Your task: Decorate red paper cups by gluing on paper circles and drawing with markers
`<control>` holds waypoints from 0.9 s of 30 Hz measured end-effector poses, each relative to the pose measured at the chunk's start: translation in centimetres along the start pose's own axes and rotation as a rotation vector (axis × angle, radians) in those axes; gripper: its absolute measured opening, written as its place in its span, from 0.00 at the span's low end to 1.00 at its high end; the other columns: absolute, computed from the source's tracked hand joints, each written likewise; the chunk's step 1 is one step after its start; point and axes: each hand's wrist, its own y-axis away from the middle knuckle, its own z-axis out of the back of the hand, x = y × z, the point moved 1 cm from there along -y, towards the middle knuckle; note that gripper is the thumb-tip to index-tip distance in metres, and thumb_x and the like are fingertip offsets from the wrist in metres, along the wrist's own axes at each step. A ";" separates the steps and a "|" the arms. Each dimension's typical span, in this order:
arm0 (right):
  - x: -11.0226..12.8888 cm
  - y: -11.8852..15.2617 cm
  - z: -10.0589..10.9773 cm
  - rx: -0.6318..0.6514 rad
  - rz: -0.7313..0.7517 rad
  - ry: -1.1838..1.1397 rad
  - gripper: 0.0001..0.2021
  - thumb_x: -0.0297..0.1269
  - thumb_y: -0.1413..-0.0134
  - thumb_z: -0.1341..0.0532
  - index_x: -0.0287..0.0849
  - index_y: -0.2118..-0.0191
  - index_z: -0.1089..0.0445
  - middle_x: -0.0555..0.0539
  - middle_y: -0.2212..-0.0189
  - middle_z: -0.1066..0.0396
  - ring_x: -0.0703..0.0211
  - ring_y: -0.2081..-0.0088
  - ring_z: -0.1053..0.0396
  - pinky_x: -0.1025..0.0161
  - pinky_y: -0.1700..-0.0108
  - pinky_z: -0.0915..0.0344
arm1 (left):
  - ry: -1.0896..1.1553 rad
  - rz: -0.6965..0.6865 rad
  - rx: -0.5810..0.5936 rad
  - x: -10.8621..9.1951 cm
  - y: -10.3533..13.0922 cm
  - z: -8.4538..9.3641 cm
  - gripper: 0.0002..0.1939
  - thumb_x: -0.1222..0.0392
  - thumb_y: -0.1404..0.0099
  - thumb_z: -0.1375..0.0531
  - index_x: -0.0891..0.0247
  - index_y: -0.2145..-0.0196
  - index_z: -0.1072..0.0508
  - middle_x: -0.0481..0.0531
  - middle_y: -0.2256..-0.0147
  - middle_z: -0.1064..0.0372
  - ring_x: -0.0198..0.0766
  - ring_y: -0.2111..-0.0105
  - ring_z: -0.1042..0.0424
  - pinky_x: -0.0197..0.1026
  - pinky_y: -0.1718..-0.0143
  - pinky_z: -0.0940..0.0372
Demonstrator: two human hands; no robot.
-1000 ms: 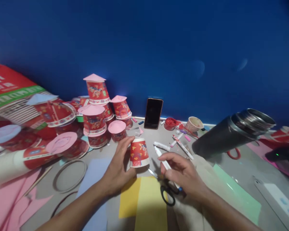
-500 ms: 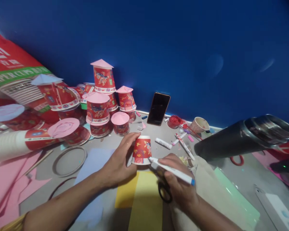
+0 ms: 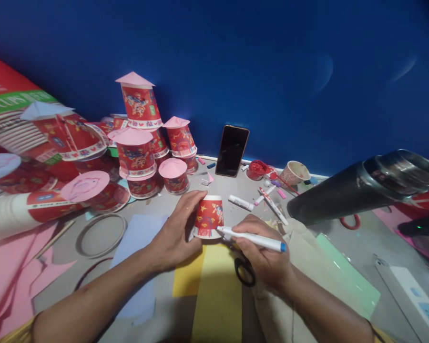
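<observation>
At ten o'clock on the grey bench [image 3: 164,305], I see the stacked red paper cups with pink paper tops [image 3: 136,159]. In the centre, the grip of my left hand [image 3: 175,231] is clamped on an upside-down red-and-white printed paper cup [image 3: 209,216]. At its four o'clock, my right hand [image 3: 264,252] pinches a white marker with blue end [image 3: 257,239], tip at the cup's lower side.

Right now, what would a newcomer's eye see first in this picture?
Probably the stacked red cups with pink paper tops, left of centre near the blue wall. Then the big dark flask at the right. In the middle, the left hand holds an upturned red cup, the right hand a white marker.
</observation>
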 end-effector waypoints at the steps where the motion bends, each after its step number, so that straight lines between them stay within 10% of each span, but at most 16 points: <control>1: 0.0 0.0 -0.1 0.012 0.001 0.002 0.07 0.37 0.27 0.38 0.45 0.56 0.22 0.46 0.67 0.18 0.55 0.67 0.21 0.60 0.64 0.24 | -0.003 -0.005 0.000 0.0 0.0 0.0 0.46 0.70 0.40 0.38 0.54 0.26 0.43 0.65 0.31 0.41 0.60 0.29 0.39 0.65 0.30 0.36; 27: 0.3 -0.4 -0.3 0.042 0.049 0.030 0.06 0.29 0.30 0.39 0.43 0.55 0.24 0.46 0.66 0.19 0.56 0.66 0.21 0.62 0.62 0.25 | -0.035 -0.070 0.011 -0.4 -0.1 0.1 0.46 0.70 0.39 0.39 0.53 0.26 0.45 0.63 0.32 0.42 0.58 0.29 0.40 0.65 0.29 0.37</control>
